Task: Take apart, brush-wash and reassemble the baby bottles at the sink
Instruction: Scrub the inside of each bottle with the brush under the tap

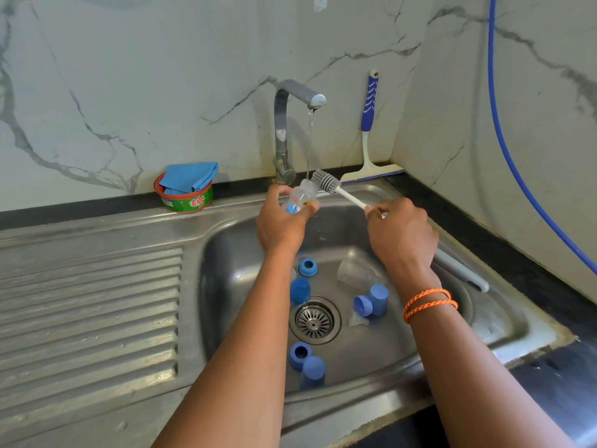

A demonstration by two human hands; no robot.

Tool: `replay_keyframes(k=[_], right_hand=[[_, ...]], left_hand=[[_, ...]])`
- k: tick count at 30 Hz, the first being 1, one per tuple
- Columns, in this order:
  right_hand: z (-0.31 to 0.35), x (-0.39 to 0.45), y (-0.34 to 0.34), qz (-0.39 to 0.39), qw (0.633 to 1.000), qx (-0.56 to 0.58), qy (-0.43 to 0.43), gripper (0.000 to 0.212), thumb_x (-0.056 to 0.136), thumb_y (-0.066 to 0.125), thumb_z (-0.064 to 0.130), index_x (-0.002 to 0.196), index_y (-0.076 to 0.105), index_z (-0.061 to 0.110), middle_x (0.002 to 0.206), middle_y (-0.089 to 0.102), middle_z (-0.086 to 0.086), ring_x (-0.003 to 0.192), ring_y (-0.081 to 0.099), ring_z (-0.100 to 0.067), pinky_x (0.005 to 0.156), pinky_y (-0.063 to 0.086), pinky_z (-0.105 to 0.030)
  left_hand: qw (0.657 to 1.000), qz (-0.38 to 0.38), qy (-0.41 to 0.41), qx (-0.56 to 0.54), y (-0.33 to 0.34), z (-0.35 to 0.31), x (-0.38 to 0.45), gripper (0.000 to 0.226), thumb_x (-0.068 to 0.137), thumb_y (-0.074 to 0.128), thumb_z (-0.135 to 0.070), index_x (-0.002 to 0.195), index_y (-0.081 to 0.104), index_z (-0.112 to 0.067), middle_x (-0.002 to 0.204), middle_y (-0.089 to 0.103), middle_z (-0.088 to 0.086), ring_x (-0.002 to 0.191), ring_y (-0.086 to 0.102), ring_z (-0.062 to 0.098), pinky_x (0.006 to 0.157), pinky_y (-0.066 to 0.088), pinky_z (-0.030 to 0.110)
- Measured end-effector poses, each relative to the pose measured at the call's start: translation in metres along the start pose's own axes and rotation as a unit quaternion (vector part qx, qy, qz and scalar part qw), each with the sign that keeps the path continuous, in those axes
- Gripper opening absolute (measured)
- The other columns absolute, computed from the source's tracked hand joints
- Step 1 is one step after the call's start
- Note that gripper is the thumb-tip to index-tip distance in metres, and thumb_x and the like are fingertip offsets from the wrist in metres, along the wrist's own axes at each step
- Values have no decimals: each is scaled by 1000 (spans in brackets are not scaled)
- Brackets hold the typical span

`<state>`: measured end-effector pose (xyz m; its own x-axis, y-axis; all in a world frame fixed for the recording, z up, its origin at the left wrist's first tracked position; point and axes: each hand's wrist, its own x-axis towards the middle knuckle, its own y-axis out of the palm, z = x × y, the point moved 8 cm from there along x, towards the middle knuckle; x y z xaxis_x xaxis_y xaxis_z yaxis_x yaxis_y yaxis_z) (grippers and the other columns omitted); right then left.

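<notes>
Water runs down in a thin line from the tap over the sink. The left hand holds a clear baby bottle under the water, with its fingers curled round it. The right hand grips the white handle of a bottle brush, and the grey bristles are just beside the bottle's open end. Down in the sink lie blue bottle rings, blue caps and another clear bottle, all around the drain. A green tub with a blue cloth sits on the desk by the wall. A blue and white wiper leans in the corner.
</notes>
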<state>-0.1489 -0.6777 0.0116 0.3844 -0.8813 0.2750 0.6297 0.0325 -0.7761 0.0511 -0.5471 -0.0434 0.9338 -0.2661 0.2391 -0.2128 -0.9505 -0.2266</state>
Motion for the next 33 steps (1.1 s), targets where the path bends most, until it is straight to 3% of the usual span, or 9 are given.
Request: replay_keyframes(k=[4, 7, 9, 12, 16, 18, 22, 27, 33], right_hand=[[1, -1, 2, 4, 1000, -3, -3, 27, 106, 56, 40, 109, 79, 25, 86, 58, -6, 84, 57, -34, 95, 54, -53], [4, -3, 4, 9, 1000, -6, -6, 27, 106, 56, 40, 109, 79, 26, 85, 58, -5, 84, 59, -34, 96, 53, -54], [7, -5, 7, 19, 1000, -10, -11, 27, 106, 56, 40, 109, 78, 26, 85, 58, -4, 83, 59, -33, 96, 53, -53], [11, -9, 10, 16, 999, -28, -31, 28, 107, 55, 40, 109, 79, 25, 82, 61, -4, 81, 63, -34, 88, 56, -50], [24, -20, 9, -8, 998, -29, -61, 28, 107, 54, 40, 106, 77, 23, 86, 66, -8, 77, 61, -35, 67, 47, -37], [36, -28, 11, -18, 996, -24, -84, 30, 107, 53, 42, 100, 75, 22, 89, 68, -10, 79, 63, -38, 68, 50, -39], [65, -47, 24, 12, 994, 0, -111, 36, 106, 51, 44, 90, 70, 18, 86, 67, -10, 79, 63, -40, 71, 54, -43], [109, -76, 46, 81, 986, 61, -133, 29, 106, 55, 40, 109, 74, 19, 107, 67, -14, 95, 63, -43, 84, 54, -47], [181, -114, 82, 148, 969, 97, -173, 20, 103, 62, 34, 103, 71, 17, 106, 69, -14, 98, 65, -42, 77, 51, -40]], left_hand=[[997, 37, 4, -66, 2, -1, 7, 29, 83, 82, -40, 108, 66, -41, 122, 59, -5, 109, 63, 19, 85, 62, 37], [993, 94, -2, -69, 11, -9, 6, 35, 95, 71, -22, 124, 62, -40, 131, 36, 0, 111, 58, 18, 76, 55, 14], [993, 107, 3, -55, 11, -16, 3, 49, 95, 71, -14, 135, 57, -39, 131, 32, 0, 114, 53, 17, 77, 49, 10], [997, 58, 14, -44, -6, -19, 6, 82, 76, 84, 0, 137, 45, -39, 131, 47, -1, 116, 55, 19, 80, 54, 23], [983, 11, -32, -179, -36, -25, 9, 74, 62, 93, 3, 119, 53, -23, 116, 69, 0, 102, 70, 14, 73, 58, 22], [970, -4, -41, -241, -53, -26, 10, 64, 62, 94, 2, 114, 61, -16, 106, 75, 4, 92, 74, 11, 69, 57, 19], [968, 1, -39, -246, -92, -18, 17, 61, 67, 90, 2, 121, 65, -11, 104, 78, 4, 89, 74, 6, 68, 53, 13], [976, -9, -36, -213, -149, -4, 20, 62, 75, 87, 2, 129, 59, -6, 106, 75, 7, 75, 70, 0, 64, 50, 13], [982, -57, -38, -173, -231, 18, 25, 57, 78, 87, -3, 129, 59, -5, 110, 75, 6, 81, 69, 2, 61, 50, 13]])
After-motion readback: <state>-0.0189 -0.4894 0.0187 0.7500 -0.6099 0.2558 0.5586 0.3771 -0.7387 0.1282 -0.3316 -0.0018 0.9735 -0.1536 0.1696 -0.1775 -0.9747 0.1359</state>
